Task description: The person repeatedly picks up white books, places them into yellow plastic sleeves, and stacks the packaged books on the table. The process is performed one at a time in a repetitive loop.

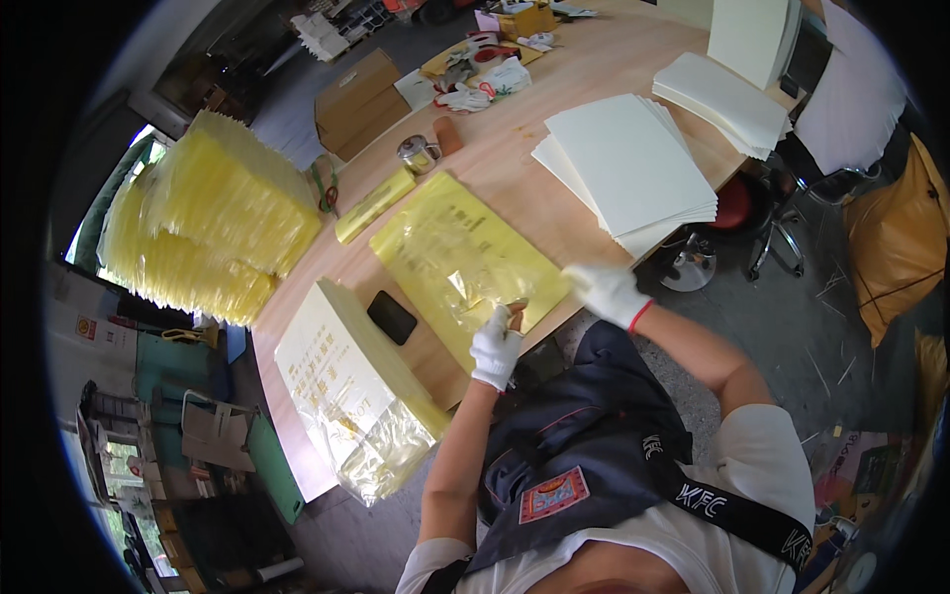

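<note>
A yellow printed plastic bag (pixel 465 262) lies flat on the table in front of me, its surface creased and shiny near the close edge. My left hand (pixel 495 351), in a white glove with bare fingertips showing, is closed on the bag's near edge. At the bag's right corner is my right hand (pixel 609 293), also gloved in white; motion smears its fingers, so their grip cannot be made out. Left of the bag lie a black phone (pixel 392 317) and a thick stack of printed bags (pixel 346 381) with clear plastic folded over its near end.
Large piles of yellow bags (pixel 213 213) stand at the left. Beyond the bag are a rolled yellow bag (pixel 376 205), a metal cup (pixel 418 153) and scissors (pixel 327 188). White sheets (pixel 628 163) are stacked to the right, beside a red stool (pixel 742 203). A cardboard box (pixel 358 104) stands at the far edge.
</note>
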Motion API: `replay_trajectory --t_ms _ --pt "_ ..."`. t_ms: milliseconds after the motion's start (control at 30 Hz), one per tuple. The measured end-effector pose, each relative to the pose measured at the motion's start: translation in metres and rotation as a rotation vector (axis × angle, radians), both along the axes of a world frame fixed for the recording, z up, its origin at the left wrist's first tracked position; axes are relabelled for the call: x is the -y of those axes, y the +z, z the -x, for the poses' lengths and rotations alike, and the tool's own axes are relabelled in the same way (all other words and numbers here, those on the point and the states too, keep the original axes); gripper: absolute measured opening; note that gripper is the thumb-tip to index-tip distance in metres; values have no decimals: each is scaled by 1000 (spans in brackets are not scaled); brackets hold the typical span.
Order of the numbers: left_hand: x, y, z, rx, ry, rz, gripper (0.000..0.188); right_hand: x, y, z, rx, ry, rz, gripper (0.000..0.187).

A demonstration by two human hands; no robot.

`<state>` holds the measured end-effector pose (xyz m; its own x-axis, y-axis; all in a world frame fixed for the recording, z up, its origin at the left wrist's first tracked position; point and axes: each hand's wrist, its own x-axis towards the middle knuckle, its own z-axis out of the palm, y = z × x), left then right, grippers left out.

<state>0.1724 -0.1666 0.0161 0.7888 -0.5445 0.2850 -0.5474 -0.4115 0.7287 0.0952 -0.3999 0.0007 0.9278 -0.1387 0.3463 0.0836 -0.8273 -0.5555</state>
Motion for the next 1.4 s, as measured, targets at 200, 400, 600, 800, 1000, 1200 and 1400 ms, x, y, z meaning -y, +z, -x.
replay_trajectory --t_ms 200,400,600,800,1000,1200,1400 --pt "27 -11 -5 -170 -71 37 15 108 -17 -6 -15 -280 547 27" --pt "55 -4 -9 -453 -226 56 23 142 -17 -15 -50 -132 595 22" --pt "89 12 -10 -1007 -398 253 44 68 54 28 45 36 611 22" --pt "71 5 -16 -1126 -221 321 35 9 52 80 264 -99 329 48" --pt "50 20 -23 -398 -294 -374 56 41 -35 67 -58 30 -1586 63" --pt "84 39 59 -190 -401 -641 96 -14 -24 40 -137 -453 -928 46" --pt "-4 102 -13 -776 -206 512 63 4 82 81 -38 -108 -142 27"
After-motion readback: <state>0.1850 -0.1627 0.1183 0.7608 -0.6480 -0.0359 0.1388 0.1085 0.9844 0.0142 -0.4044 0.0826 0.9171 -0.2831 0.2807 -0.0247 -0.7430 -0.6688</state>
